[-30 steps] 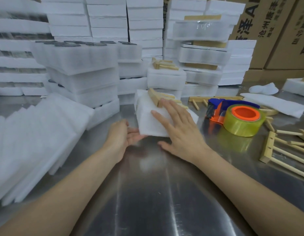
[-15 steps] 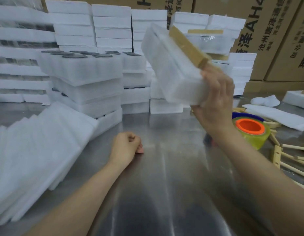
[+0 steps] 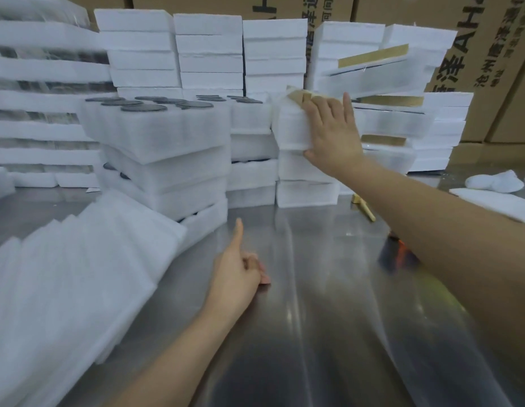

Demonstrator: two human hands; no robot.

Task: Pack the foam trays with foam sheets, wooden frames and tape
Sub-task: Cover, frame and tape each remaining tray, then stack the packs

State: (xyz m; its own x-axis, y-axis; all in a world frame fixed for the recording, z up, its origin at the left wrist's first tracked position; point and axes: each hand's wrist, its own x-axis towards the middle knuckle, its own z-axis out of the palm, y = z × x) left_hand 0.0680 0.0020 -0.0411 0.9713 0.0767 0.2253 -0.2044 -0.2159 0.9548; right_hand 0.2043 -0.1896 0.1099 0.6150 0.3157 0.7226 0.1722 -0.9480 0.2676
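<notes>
Hands (image 3: 237, 274) (image 3: 333, 133) two, held tray (image 3: 290, 127) one.

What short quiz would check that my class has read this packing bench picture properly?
1. True or false: the left hand holds the white foam pack topped with a wooden frame.
2. The right hand grips that pack atop: A the floor; B a stack of white foam trays; C a blue crate.
3. Fill in: the dark pieces on top of the leaning foam tray stack are ____ in shape.
Key: 1 false; 2 B; 3 round.
</notes>
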